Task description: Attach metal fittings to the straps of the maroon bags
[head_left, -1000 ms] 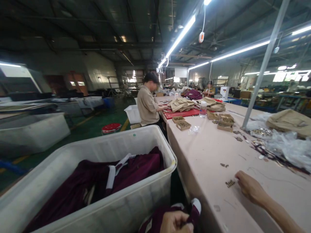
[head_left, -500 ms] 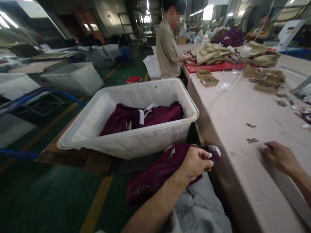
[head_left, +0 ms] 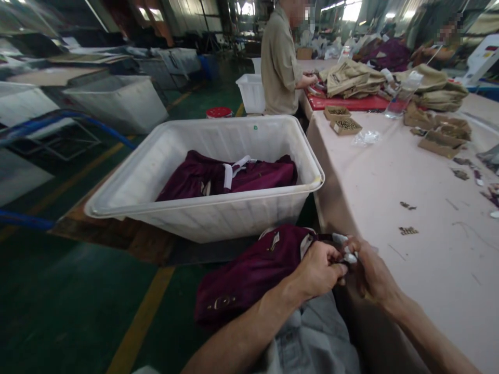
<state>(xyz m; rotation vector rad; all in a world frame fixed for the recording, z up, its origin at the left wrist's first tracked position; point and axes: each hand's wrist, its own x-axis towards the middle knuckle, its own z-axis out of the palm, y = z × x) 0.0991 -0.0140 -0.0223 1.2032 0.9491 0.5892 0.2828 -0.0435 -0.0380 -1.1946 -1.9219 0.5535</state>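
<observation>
A maroon garment [head_left: 253, 272] with white trim lies over my lap beside the table edge. My left hand [head_left: 322, 267] is closed on its white-trimmed end. My right hand [head_left: 368, 270] meets it there, fingers pinched on the same trim; whether it also holds a small metal piece is hidden. Small metal clips [head_left: 408, 230] lie on the pink table [head_left: 390, 171] just beyond my hands.
A white plastic tub [head_left: 218, 213] with more maroon garments [head_left: 234, 176] stands on the floor ahead. A person in a beige shirt [head_left: 278, 62] works at the table's far end among beige garments [head_left: 351, 78], small cardboard boxes [head_left: 345, 125] and a bottle [head_left: 401, 96].
The view dropped from the hall to my lap. My right hand left the table by the clips and came to the garment trim held by my left hand.
</observation>
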